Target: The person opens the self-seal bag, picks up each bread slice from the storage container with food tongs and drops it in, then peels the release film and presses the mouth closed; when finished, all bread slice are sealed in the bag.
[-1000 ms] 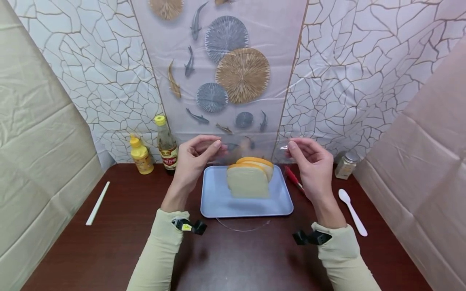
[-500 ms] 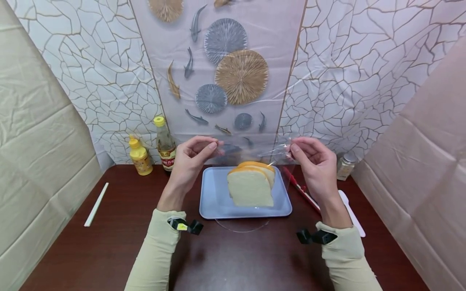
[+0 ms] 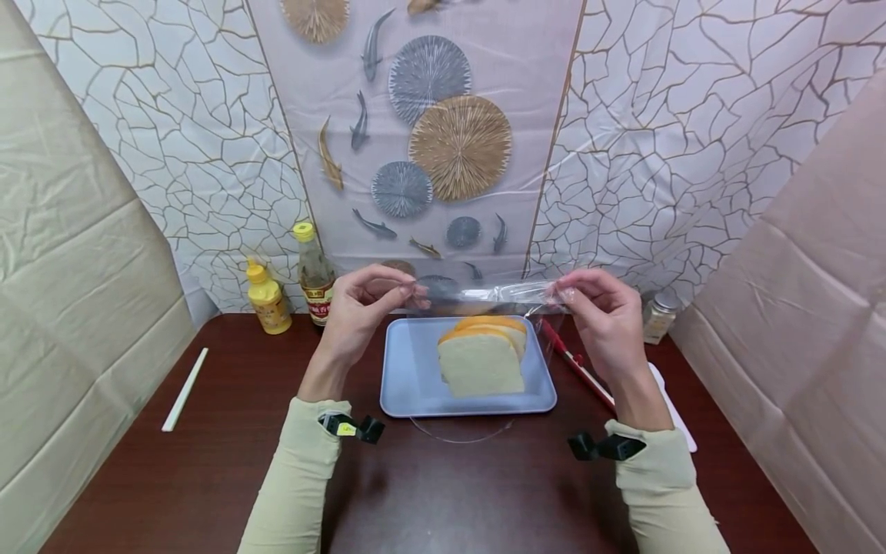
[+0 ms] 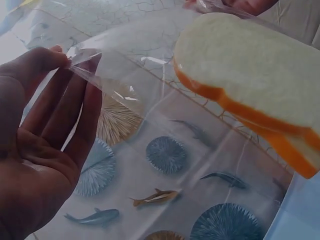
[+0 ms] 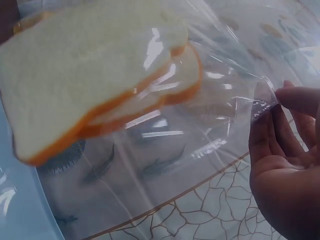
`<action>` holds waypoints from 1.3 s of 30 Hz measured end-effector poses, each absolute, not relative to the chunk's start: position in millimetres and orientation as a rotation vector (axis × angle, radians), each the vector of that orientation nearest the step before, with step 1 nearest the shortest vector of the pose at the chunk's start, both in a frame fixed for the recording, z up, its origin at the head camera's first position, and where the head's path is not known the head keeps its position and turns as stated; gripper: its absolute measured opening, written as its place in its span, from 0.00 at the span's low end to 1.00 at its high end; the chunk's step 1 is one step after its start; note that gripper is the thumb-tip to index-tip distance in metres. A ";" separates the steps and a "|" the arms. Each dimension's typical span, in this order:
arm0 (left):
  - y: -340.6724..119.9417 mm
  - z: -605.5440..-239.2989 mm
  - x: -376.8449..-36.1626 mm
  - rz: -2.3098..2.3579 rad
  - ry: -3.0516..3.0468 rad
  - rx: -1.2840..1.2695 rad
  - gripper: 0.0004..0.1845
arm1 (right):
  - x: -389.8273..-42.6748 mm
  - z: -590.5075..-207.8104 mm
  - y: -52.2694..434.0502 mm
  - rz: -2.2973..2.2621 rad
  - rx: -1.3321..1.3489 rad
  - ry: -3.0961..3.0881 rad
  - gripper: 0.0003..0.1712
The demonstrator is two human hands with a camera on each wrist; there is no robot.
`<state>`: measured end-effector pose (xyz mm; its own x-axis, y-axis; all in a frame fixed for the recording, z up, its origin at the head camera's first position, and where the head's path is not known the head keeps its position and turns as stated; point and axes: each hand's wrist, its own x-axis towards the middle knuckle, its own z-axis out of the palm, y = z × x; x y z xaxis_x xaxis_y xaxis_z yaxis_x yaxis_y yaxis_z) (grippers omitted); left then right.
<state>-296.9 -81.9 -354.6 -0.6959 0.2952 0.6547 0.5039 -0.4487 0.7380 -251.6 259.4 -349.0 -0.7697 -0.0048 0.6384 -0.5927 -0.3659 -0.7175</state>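
Bread slices (image 3: 481,365) with orange-brown crusts stand on edge inside a clear plastic bag (image 3: 498,294), over the light blue tray (image 3: 407,388). My left hand (image 3: 365,308) pinches the bag's upper left corner between thumb and fingertips; in the left wrist view the film (image 4: 115,65) stretches away from that pinch toward the bread (image 4: 250,65). My right hand (image 3: 607,317) pinches the opposite upper corner. In the right wrist view the shiny film (image 5: 220,100) runs from those fingertips across the slices (image 5: 90,65). The bag's top edge spans between both hands.
At the back left stand a yellow squeeze bottle (image 3: 268,300) and a vinegar bottle (image 3: 317,281). White chopsticks (image 3: 184,390) lie at left. On the right are a red-handled utensil (image 3: 577,365), a white spoon (image 3: 674,408) and a small jar (image 3: 661,315). Fabric walls surround the table (image 3: 443,500).
My right hand has shifted slightly right, pulling the bag's top edge straighter. The bread has moved a little right and lower within the view. Both hands keep their pinch on the bag.
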 end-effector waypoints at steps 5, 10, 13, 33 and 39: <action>-82.9 -353.2 -295.7 -2.261 -1.577 -1.116 0.18 | -252.5 -349.7 264.9 2.203 0.868 -1.504 0.13; -83.3 -349.9 -293.4 -2.239 -1.630 -1.091 0.16 | -252.9 -348.6 269.9 2.204 0.977 -1.485 0.12; -84.4 -348.2 -292.4 -2.205 -1.680 -1.084 0.13 | -253.3 -348.6 271.5 2.178 0.984 -1.495 0.12; -90.8 -340.4 -283.9 -1.845 -1.764 -1.178 0.08 | -255.4 -349.7 271.0 2.221 0.997 -1.421 0.15; -87.6 -340.1 -282.9 -1.803 -1.781 -1.063 0.03 | -253.1 -350.5 268.4 2.016 0.789 -1.678 0.06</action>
